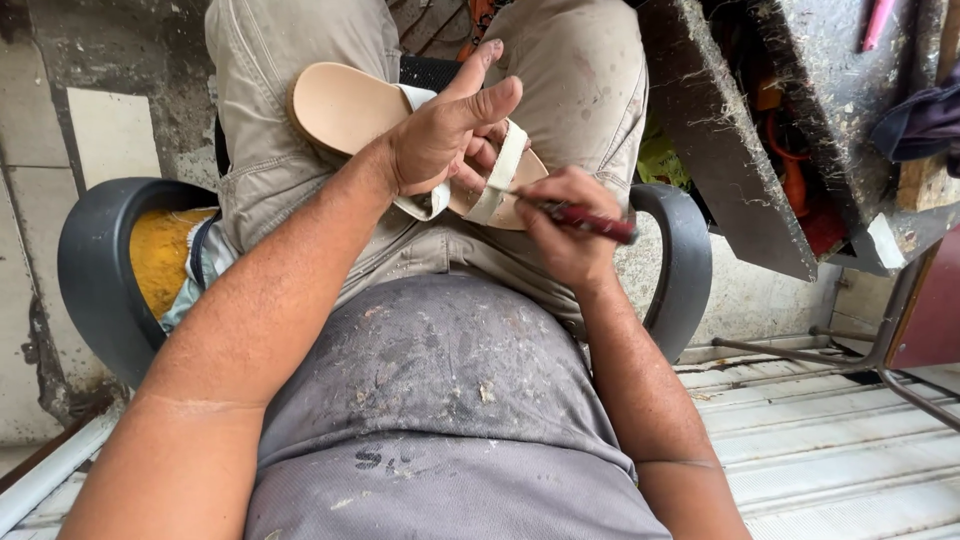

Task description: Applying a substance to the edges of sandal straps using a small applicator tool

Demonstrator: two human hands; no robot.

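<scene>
We look down along our own body and see both forearms reaching forward over the lap. Our left hand [450, 130] comes in from the lower left, with the forearm stretched in a long diagonal line and the wrist bent a little inward. This hand is closed around the flat tan leather sandal with white straps [350, 105]: the thumb points up and away from us, and the other fingers are curled under the white strap [505, 165], pressing it against the sole. The sandal lies across our thighs, on the beige trousers [290, 90], with its rounded end pointing to the left and the strap part hidden partly under the left hand. Our right hand [565, 235] comes in from the lower right, the forearm nearly straight and rising towards the middle. It is closed in a pinch, like for writing, on a thin dark red tool with a black end [590, 220]; the tip of the tool touches the white strap, just beside the left fingers. The two hands are very close together. Under us there is a black plastic chair [95, 270], and to the right stands a dirty grey workbench [730, 150].
</scene>
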